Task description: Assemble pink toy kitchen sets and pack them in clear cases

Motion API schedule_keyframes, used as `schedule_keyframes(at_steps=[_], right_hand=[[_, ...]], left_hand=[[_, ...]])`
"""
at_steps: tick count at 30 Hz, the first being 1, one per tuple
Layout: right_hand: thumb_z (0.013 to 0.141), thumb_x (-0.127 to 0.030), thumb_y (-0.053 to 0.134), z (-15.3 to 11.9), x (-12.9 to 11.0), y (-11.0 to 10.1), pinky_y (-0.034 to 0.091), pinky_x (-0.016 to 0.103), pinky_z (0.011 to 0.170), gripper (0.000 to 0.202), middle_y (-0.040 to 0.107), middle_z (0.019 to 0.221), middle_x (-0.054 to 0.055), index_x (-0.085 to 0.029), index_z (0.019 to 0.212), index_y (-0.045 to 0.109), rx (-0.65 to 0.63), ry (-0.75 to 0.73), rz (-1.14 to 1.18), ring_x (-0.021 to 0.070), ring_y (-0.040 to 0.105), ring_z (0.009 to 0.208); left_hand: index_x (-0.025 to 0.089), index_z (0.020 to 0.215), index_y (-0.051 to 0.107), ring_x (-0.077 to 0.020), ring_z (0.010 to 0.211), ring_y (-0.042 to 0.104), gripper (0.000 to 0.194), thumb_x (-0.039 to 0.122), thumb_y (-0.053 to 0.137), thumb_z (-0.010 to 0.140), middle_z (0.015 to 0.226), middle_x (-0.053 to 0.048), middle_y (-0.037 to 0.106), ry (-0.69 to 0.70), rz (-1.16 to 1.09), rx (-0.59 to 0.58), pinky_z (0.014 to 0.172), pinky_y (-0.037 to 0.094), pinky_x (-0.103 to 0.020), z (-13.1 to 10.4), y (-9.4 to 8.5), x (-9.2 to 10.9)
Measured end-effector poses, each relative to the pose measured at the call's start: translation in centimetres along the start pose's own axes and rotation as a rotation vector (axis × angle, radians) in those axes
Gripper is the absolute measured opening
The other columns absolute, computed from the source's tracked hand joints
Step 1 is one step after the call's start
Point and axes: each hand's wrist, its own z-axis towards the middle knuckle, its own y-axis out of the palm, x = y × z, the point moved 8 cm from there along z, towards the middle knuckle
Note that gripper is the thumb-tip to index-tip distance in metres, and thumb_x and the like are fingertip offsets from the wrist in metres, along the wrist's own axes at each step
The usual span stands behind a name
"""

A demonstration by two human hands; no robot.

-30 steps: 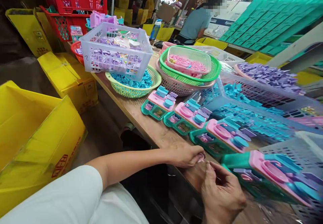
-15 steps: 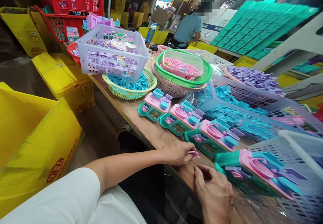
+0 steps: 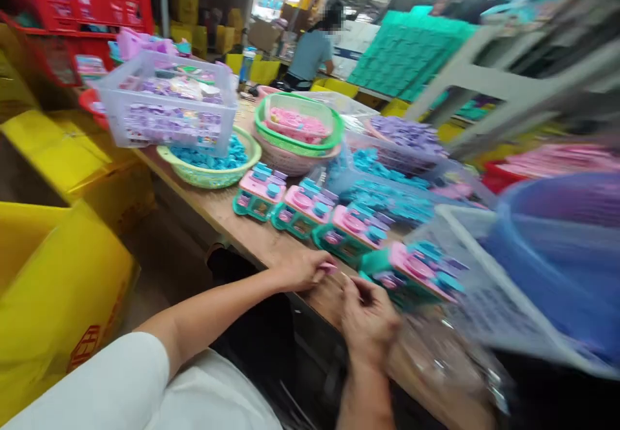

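My left hand (image 3: 303, 270) is closed on a small pink piece (image 3: 328, 266) just over the table's front edge. To its right, my right hand (image 3: 371, 317) has thumb and forefinger pinched together; what they hold, if anything, is too small and blurred to name. The two hands are slightly apart. Behind them stands a slanting row of several toy kitchen units, green below with pink tops and blue and purple parts. The nearest unit (image 3: 416, 268) is beside my right hand, and the farthest (image 3: 259, 191) is by a green basket.
Wooden table (image 3: 213, 210) carries a white crate (image 3: 169, 113), a green basket of blue parts (image 3: 210, 175), a clear crate of blue parts (image 3: 387, 197) and a blue basket (image 3: 557, 255). Plastic bags (image 3: 445, 352) lie at the right. Yellow boxes (image 3: 62, 288) stand left. A person (image 3: 310, 52) sits behind.
The view has swung to the right, bringing the blue basket into sight. My left hand still holds the pink piece, and the fingertips of my right hand have lifted a little.
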Motion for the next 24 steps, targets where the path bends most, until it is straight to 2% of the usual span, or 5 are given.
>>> schedule_keyframes(at_steps=[4,8,12,16,24], right_hand=[[0.095,-0.053,0.056,0.2,-2.3,1.8,0.056,0.032,0.072,0.040,0.072,0.087,0.010,-0.017,0.086,0.069,-0.030,-0.137,0.046,0.0200,0.067,0.079],[0.099,-0.044,0.054,0.4,-2.3,2.2,0.056,0.034,0.076,0.031,0.072,0.088,0.009,-0.018,0.088,0.068,-0.002,-0.217,0.005,0.0205,0.067,0.082],[0.098,-0.042,0.056,0.3,-1.4,2.5,0.056,0.033,0.074,0.027,0.072,0.086,0.007,-0.018,0.088,0.067,-0.025,-0.179,0.042,0.0194,0.069,0.077],[0.098,-0.040,0.057,0.1,-1.4,2.9,0.057,0.032,0.074,0.025,0.073,0.086,0.005,-0.019,0.090,0.067,-0.037,-0.123,0.111,0.0183,0.069,0.077],[0.097,-0.040,0.058,0.7,-2.8,2.3,0.057,0.033,0.080,0.024,0.067,0.092,0.008,-0.020,0.087,0.067,0.067,-0.213,0.076,0.0194,0.065,0.089]], left_hand=[[0.011,0.097,0.069,-0.0180,0.078,0.063,0.017,0.013,0.053,0.089,0.084,-0.007,0.071,0.056,0.017,0.017,0.076,0.049,-0.028,0.6,-0.3,-0.4],[0.013,0.087,0.066,-0.0170,0.073,0.060,0.016,0.013,0.051,0.088,0.078,-0.005,0.067,0.107,-0.012,0.033,0.074,0.048,-0.028,1.0,-0.5,-0.7],[0.015,0.096,0.067,-0.0173,0.082,0.064,0.021,0.018,0.047,0.092,0.090,-0.007,0.072,0.096,-0.091,0.081,0.078,0.050,-0.028,1.1,-1.1,-0.7],[0.015,0.098,0.068,-0.0178,0.082,0.067,0.021,0.030,0.054,0.091,0.090,-0.006,0.073,0.022,-0.259,0.206,0.075,0.051,-0.027,1.3,-2.3,-1.7],[0.016,0.095,0.074,-0.0156,0.074,0.064,0.023,0.026,0.053,0.090,0.081,-0.003,0.072,0.063,-0.219,0.171,0.070,0.048,-0.024,1.3,-2.1,-1.3]])
